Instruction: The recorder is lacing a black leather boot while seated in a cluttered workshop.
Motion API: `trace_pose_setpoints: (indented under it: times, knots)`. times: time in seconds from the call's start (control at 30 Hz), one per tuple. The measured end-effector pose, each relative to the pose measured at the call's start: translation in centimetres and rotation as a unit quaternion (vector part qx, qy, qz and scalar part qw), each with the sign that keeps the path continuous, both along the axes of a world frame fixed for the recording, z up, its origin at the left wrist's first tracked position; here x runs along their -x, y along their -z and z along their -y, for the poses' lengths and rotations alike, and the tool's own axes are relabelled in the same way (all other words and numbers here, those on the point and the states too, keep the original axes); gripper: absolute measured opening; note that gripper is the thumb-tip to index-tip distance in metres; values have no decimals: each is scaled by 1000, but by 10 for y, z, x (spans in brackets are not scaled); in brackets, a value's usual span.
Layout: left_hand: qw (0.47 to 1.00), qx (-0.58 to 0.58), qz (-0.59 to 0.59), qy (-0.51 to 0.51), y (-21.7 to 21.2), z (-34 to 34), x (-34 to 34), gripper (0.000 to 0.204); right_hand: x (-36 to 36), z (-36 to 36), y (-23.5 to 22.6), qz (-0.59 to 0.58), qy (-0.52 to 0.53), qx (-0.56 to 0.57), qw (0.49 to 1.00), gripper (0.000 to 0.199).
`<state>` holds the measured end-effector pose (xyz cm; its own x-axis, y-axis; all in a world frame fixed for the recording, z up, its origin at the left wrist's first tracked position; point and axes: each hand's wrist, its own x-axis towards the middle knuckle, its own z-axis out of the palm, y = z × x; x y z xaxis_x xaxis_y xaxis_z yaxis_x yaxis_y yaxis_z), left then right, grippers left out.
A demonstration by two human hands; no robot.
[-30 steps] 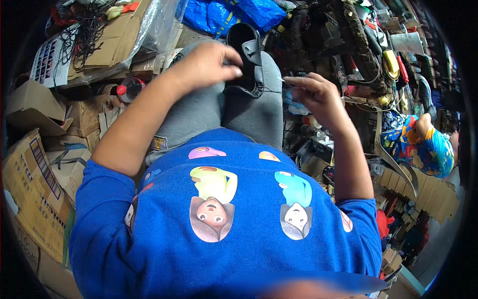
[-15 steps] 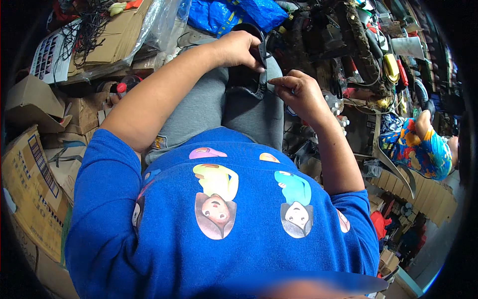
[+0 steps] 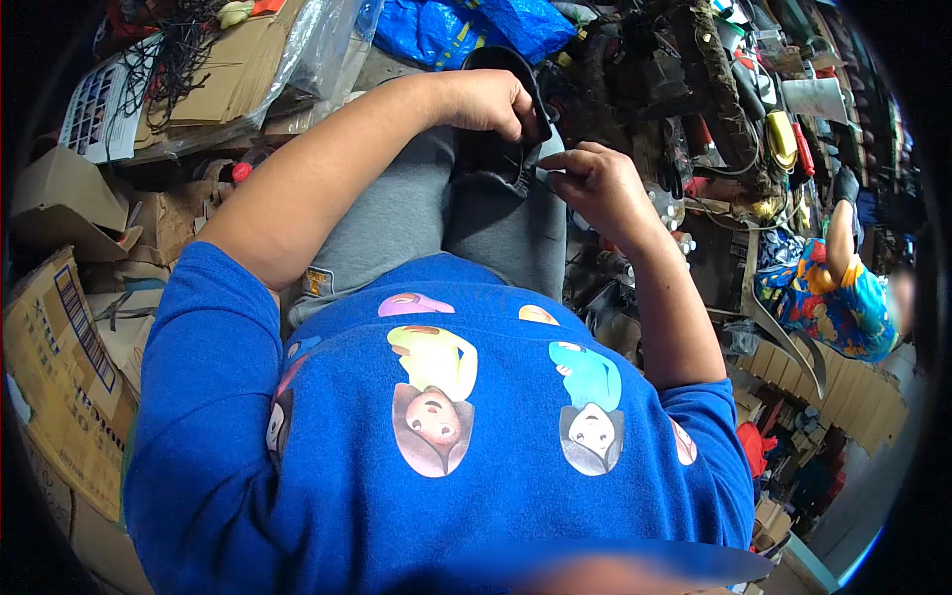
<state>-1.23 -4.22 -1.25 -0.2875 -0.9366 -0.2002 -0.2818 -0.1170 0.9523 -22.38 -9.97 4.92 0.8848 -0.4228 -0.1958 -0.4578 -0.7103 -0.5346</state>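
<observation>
Across my grey-trousered thighs [image 3: 382,213] lies what looks like a black shoe [image 3: 488,164], its dark opening facing up. My left hand [image 3: 496,101] is closed on the shoe's right-hand edge, fingers curled into the opening; part of the shoe is hidden beneath it. Just right of that edge, my right hand [image 3: 593,183] has thumb and forefinger brought together in a pinch. A small greyish bit shows at these fingertips, too small to name.
Cardboard boxes [image 3: 74,367] crowd the left. A blue plastic bag [image 3: 476,28] lies ahead. Tools and clutter fill the right, with a yellow-handled tool [image 3: 780,139] and a white cup [image 3: 813,96]. Another person in a colourful shirt [image 3: 843,307] works at far right.
My left hand has shifted right, its fingers curling further into the shoe's opening. The shoe's edge has moved right with it. My right hand has barely moved. The other person's arm has risen.
</observation>
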Motion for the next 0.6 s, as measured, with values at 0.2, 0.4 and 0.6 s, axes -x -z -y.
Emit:
trace_pose_setpoints:
  times: [0.2, 0.4, 0.6]
  knots:
    - [998, -45, 23, 29, -14, 1, -3, 35, 9, 19, 24, 29, 35, -122, 991, 22]
    - [999, -24, 0, 30, 3, 5, -4, 35, 7, 18, 28, 26, 49, -143, 988, 21]
    - [998, -46, -38, -1, 4, 6, -1, 32, 6, 27, 30, 27, 34, -158, 986, 16]
